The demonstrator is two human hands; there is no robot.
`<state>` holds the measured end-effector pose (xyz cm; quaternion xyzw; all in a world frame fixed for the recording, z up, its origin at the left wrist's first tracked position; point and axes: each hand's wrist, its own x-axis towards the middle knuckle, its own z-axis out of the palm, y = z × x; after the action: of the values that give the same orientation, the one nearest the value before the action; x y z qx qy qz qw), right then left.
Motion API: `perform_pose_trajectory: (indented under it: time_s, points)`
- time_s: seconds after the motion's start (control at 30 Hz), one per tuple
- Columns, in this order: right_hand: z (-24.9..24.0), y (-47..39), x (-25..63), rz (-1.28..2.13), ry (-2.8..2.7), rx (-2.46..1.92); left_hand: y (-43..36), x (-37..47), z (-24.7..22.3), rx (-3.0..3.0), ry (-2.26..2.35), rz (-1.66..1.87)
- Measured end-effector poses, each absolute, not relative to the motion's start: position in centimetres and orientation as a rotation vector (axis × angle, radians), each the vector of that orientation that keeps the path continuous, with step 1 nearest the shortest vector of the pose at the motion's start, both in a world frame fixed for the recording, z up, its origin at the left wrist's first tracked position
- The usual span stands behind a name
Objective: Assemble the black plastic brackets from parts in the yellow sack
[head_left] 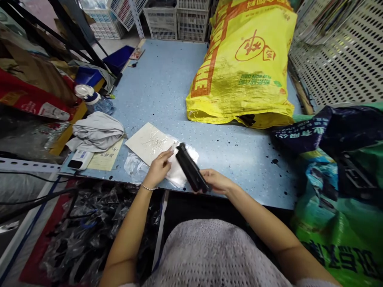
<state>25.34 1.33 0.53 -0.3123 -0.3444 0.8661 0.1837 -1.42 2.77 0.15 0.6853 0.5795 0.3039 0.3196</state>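
Observation:
My right hand (216, 180) is wrapped round the lower end of a long black plastic part (191, 167), held tilted just above the front of the table. My left hand (159, 167), with a beaded bracelet at the wrist, pinches the edge of a clear plastic bag (178, 171) beside the part's upper end; its fingertips are partly hard to make out. More thin clear plastic (133, 164) lies under and left of that hand. Behind it is a cream-coloured card (149, 141) with small shiny specks on it.
A big yellow woven sack (245, 67) stands on the blue table (167, 79) at the back right. Left are a grey cloth (97, 129), a white device (80, 159) and a water bottle (95, 99). Bagged black parts (98, 239) lie below; a green sack (344, 223) is at right.

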Motion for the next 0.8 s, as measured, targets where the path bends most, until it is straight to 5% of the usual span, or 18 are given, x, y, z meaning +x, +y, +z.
perform_pose_trajectory:
  time_s: [0.37, 0.5, 0.63, 0.8]
  points:
    - [-0.9, 0.7, 22.9, 2.535, -0.728, -1.014, -0.9, -0.6, 1.9, 2.197, 1.469, 0.913]
    - [-1.2, 0.8, 20.9, 2.159, -0.904, -1.166, -3.9, 3.1, 2.8, 2.228, 1.107, 0.838]
    - [0.6, -0.9, 20.5, 1.781, -1.454, -1.096, -7.3, 4.0, 4.7, 2.142, 1.234, 0.799]
    - [2.7, -2.7, 21.8, 2.340, -1.460, -0.664, -12.8, -3.7, 6.2, 1.896, 1.599, 0.478]
